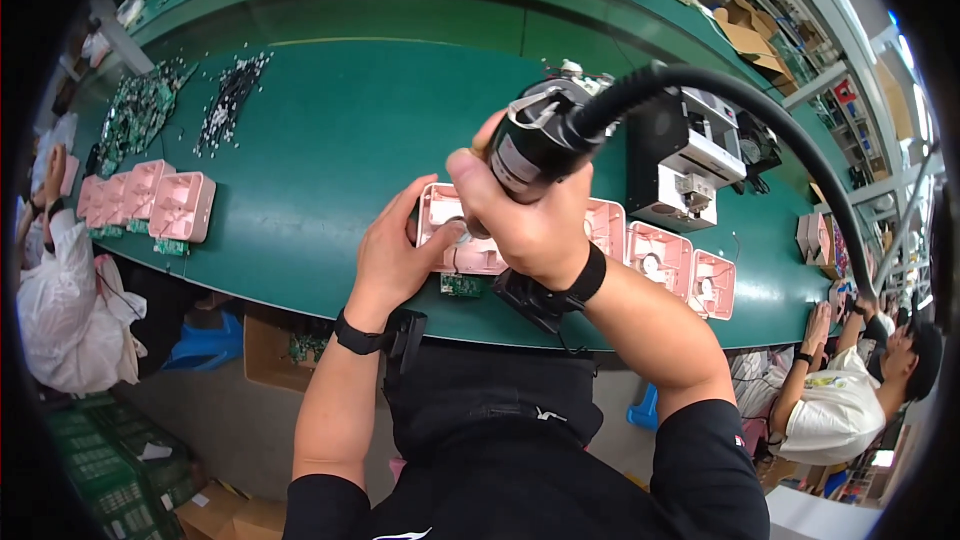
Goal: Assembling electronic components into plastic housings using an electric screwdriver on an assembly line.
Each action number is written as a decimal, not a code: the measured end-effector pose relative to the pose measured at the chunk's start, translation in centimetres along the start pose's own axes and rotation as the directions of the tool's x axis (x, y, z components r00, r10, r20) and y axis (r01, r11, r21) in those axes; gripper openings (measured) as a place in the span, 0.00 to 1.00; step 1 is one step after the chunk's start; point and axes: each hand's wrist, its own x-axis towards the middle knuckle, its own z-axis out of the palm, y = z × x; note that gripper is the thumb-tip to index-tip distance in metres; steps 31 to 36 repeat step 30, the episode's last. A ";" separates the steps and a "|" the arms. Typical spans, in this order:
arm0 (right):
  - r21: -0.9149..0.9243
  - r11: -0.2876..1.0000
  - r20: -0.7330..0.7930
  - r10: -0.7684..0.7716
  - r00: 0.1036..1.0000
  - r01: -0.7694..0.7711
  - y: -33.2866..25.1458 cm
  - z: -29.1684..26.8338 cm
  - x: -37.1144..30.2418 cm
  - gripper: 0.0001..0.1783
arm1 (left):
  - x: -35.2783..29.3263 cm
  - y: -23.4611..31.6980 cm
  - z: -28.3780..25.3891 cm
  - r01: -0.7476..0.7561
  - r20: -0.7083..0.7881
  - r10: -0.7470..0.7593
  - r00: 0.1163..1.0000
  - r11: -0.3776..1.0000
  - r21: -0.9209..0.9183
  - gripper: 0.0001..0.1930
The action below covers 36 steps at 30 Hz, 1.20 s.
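Observation:
My right hand (535, 225) is wrapped round a black cylindrical electric screwdriver (520, 158), held upright over the bench; a thick black hose (740, 80) leads off its top. The tool's lower end is hidden behind my hand. Below it lies an open pink plastic housing (480, 260) with inner compartments. My left hand (393, 258) grips the left side of this housing, its thumb reaching inside beside a pale round part. A small green circuit board (460, 286) rests against the housing's near edge.
More pink housings (660, 252) stand in a row on the right, before a black-and-white bench machine (680, 165). Other pink housings (182, 206), piled circuit boards (140, 115) and black wires (228, 105) lie left. People sit at both sides; a cardboard box (268, 352) is below the bench.

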 end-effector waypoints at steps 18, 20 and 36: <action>-0.209 0.962 -0.513 -0.261 0.818 0.176 -5.0 -23.3 -0.2 0.09 | -0.4 1.5 -0.6 0.113 0.087 -0.112 0.990 0.994 -0.011 0.42; -0.182 0.977 -0.526 -0.193 0.828 0.112 -4.2 -23.8 0.5 0.09 | -0.5 1.6 -0.6 0.118 0.080 -0.116 0.990 0.993 -0.013 0.43; 0.182 0.977 -0.344 -0.040 0.938 0.109 -6.3 -16.4 -0.6 0.15 | -0.7 2.0 -1.6 0.161 0.147 -0.163 0.976 0.987 0.025 0.42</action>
